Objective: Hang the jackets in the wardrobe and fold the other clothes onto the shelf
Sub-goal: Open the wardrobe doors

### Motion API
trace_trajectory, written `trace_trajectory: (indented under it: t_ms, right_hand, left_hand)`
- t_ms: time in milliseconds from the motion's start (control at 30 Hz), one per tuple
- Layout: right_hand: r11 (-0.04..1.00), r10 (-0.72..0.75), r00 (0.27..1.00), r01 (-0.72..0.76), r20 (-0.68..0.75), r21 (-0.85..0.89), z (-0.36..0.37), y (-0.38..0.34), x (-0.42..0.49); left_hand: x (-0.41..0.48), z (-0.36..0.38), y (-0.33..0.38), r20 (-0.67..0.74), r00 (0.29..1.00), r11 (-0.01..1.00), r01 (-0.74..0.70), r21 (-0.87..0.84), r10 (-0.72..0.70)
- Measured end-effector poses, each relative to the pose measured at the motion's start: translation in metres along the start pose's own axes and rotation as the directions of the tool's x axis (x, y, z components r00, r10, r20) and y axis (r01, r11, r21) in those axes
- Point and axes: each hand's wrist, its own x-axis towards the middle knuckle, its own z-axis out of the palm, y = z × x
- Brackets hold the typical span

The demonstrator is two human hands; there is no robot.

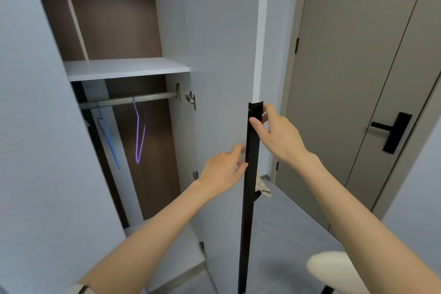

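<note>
Closest to you, low and right of the door handle [249, 198], sits a pale rounded object [334, 270]. Step back without looking and you may trip on it.

Your right hand [278, 132] pinches the top of the handle, thumb on its front face and fingers wrapped behind. Your left hand [223, 168] lies just left of the handle and lower down. Its fingers are loose and apart, the tips touching the strip's edge without closing round it. Watch those tips: if the wardrobe door [222, 55] swings, they could slip off the narrow edge or get nipped.

Just behind the handle, a crumpled cloth [263, 187] lies on the floor [286, 222], where the door's sweep may catch and drag it. I cannot tell whether it is one of the clothes, and no jacket shows anywhere.

Farther left of the handle, inside the wardrobe [114, 19], a purple hanger [138, 136] and a blue hanger [109, 141] hang bare on the rail [143, 98] below the shelf [124, 68]. A hard jolt could set them swinging or knock them off.

Far right of the handle stands the room door [358, 55], which the wardrobe door could strike if flung wide.
</note>
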Motion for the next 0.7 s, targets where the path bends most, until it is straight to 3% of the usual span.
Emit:
trace_trajectory:
  t_ms: [200,367,533,700]
  right_hand:
    - [0.996,0.077,0.982,-0.084,-0.170,-0.036,0.005,-0.010,-0.027]
    - [0.994,-0.074,0.997,0.074,0.003,-0.085,0.033,-0.048,-0.031]
    - [0.980,-0.189,0.971,0.197,0.149,-0.037,0.083,-0.092,-0.007]
    - [0.947,-0.317,0.931,0.322,0.184,0.003,0.152,-0.150,0.030]
  left_hand:
    - [-0.017,-0.010,-0.025,-0.063,0.998,0.998,0.003,0.067,0.001]
    - [-0.047,-0.033,-0.077,-0.187,0.967,0.965,0.202,0.165,-0.171]
    - [-0.093,-0.066,-0.145,-0.359,0.822,0.861,0.502,0.087,-0.443]
    - [-0.129,-0.104,-0.211,-0.375,0.698,0.671,0.707,0.224,-0.610]
